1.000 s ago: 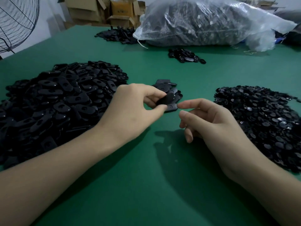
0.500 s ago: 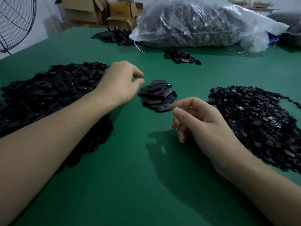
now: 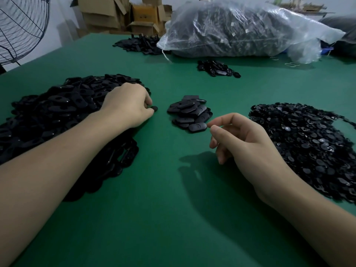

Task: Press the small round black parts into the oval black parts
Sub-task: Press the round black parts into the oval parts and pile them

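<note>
Right hand (image 3: 244, 139) hovers just right of the centre stack (image 3: 189, 114), on its near side. The fingers are loosely curled, with nothing visible between thumb and forefinger. The round-parts pile (image 3: 308, 143) lies farther right of the stack. Left hand (image 3: 127, 105), left of the stack, pinches an oval part (image 3: 154, 108) at the edge of the oval-parts pile (image 3: 57, 108). Beyond the stack lies a plastic bag (image 3: 240, 29).

Green table (image 3: 173, 218), oval parts (image 3: 57, 112) heaped left, round parts (image 3: 308, 147) right, small pile (image 3: 190, 114) between
</note>
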Demonstrator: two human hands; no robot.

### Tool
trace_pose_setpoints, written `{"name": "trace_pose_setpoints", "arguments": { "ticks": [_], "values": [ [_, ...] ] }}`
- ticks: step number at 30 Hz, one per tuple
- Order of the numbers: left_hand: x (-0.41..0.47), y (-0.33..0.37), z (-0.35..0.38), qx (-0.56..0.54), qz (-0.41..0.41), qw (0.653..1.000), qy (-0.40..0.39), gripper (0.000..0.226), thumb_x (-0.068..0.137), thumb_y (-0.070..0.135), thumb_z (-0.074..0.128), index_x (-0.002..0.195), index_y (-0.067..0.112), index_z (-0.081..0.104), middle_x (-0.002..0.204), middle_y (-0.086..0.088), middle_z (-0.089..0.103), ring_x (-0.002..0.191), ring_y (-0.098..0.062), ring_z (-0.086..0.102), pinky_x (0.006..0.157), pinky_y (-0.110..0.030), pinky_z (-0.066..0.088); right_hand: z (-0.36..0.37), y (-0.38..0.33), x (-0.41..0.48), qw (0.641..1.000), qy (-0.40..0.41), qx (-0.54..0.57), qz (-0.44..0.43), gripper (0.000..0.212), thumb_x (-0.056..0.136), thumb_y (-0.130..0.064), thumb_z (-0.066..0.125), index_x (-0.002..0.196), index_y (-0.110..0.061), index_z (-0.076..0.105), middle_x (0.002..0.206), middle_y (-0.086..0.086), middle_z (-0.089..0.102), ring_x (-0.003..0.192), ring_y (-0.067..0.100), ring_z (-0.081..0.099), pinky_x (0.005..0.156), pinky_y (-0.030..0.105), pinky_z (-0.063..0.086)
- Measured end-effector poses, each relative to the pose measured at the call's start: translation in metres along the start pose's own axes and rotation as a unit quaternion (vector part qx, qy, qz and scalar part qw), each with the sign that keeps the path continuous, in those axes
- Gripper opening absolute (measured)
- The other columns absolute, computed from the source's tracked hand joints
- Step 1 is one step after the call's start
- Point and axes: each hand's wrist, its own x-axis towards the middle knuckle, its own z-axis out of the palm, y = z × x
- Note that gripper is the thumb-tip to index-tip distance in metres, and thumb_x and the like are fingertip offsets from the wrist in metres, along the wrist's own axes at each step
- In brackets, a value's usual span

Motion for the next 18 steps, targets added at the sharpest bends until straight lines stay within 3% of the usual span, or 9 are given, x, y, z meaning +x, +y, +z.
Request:
{"name": "trace_pose_setpoints", "arguments": {
  "ticks": [5, 9, 11, 13, 15, 18],
  "values": [
    [0.004, -0.007, -0.003, -0.051, -0.006, 0.998, -0.037, 0.011, 0.088, 0.029, 0.076, 0.098, 0.03, 0.079, 0.082, 0.016, 0.068, 0.095, -0.017, 0.067, 0.088, -0.035, 0.056, 0.0, -0.002, 0.0, 1.0, 0.003, -0.009, 0.003, 0.006, 0.1, -0.021, 0.063, 0.098, -0.024, 0.068, 0.076, 0.0, 0.069, 0.055, 0.017, 0.058, 0.059, 0.023, 0.046],
    [0.004, -0.007, -0.001, -0.064, 0.017, 0.998, -0.009, 0.007, 0.086, 0.027, 0.078, 0.09, 0.031, 0.075, 0.074, 0.02, 0.06, 0.073, -0.003, 0.057, 0.062, -0.026, 0.041, -0.009, -0.007, 0.004, 0.998, 0.04, 0.034, 0.022, 0.006, 0.1, -0.016, 0.063, 0.101, -0.017, 0.068, 0.074, -0.001, 0.069, 0.058, 0.016, 0.058, 0.056, 0.022, 0.049],
    [0.003, -0.008, 0.0, -0.056, 0.032, 0.998, -0.01, 0.009, 0.088, 0.025, 0.077, 0.089, 0.032, 0.071, 0.077, 0.018, 0.061, 0.07, 0.0, 0.053, 0.059, -0.025, 0.038, -0.018, -0.008, 0.008, 0.997, 0.074, 0.029, 0.022, 0.006, 0.101, -0.015, 0.062, 0.101, -0.016, 0.068, 0.073, -0.002, 0.068, 0.059, 0.014, 0.057, 0.055, 0.022, 0.048],
    [0.001, -0.009, 0.0, -0.037, 0.052, 0.998, -0.018, 0.014, 0.09, 0.022, 0.075, 0.088, 0.034, 0.067, 0.088, 0.013, 0.066, 0.075, -0.008, 0.057, 0.065, -0.027, 0.041, -0.026, -0.008, 0.013, 0.995, 0.1, -0.002, 0.017, 0.007, 0.1, -0.016, 0.062, 0.102, -0.019, 0.068, 0.074, -0.004, 0.069, 0.06, 0.012, 0.058, 0.058, 0.026, 0.046],
    [-0.001, -0.008, -0.001, -0.045, 0.07, 0.997, -0.004, 0.016, 0.09, 0.023, 0.076, 0.088, 0.035, 0.065, 0.089, 0.013, 0.067, 0.075, -0.006, 0.058, 0.068, -0.027, 0.042, -0.033, -0.007, 0.016, 0.991, 0.116, -0.06, 0.006, 0.007, 0.099, -0.02, 0.063, 0.103, -0.025, 0.067, 0.078, -0.004, 0.071, 0.064, 0.011, 0.061, 0.062, 0.028, 0.046],
    [-0.011, 0.003, -0.006, -0.212, 0.046, 0.976, 0.014, 0.013, 0.089, 0.026, 0.081, 0.092, 0.03, 0.069, 0.085, 0.011, 0.071, 0.072, -0.001, 0.062, 0.065, -0.018, 0.043, -0.041, -0.004, 0.018, 0.971, 0.117, -0.203, -0.037, 0.009, 0.096, -0.024, 0.065, 0.101, -0.032, 0.066, 0.08, -0.007, 0.068, 0.068, 0.009, 0.061, 0.06, 0.022, 0.048]
  ]
}}
